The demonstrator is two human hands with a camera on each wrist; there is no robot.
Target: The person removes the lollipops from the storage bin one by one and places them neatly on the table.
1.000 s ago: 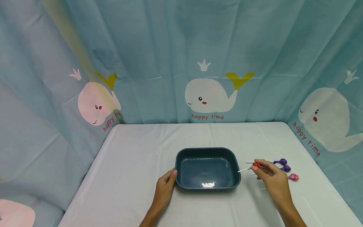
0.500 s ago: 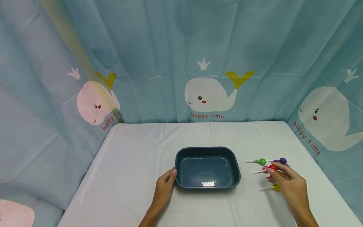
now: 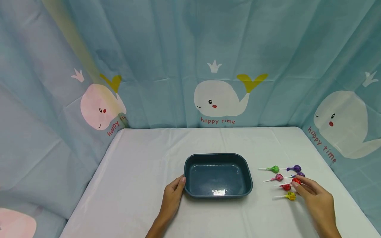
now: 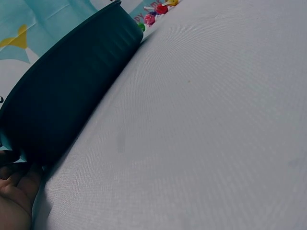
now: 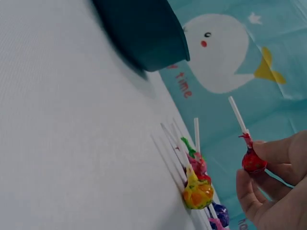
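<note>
My left hand [image 3: 172, 198] holds the left end of a dark teal rectangular basin [image 3: 215, 175]; in the left wrist view its fingers meet the basin's wall [image 4: 72, 91] low down. A red-wrapped lollipop [image 3: 296, 181] is pinched by its candy end between the thumb and fingers of my right hand [image 3: 319, 200]. Its white stick [image 5: 236, 112] points away from the hand in the right wrist view. Below and left of that hand lie a yellow lollipop [image 3: 290, 196], another red lollipop [image 3: 286, 187], a pink lollipop [image 3: 278, 177] and a green lollipop [image 3: 275, 169].
Two purple lollipops [image 3: 297, 168] lie at the right of the group, one partly behind my right fingers. A white cloth [image 3: 143, 165] covers the table. Blue curtains [image 3: 166, 66] with whale prints stand along its back and sides.
My right hand has moved right, away from the basin, carrying the red lollipop over the others. More of the lying lollipops now show. My left hand and the basin have stayed put.
</note>
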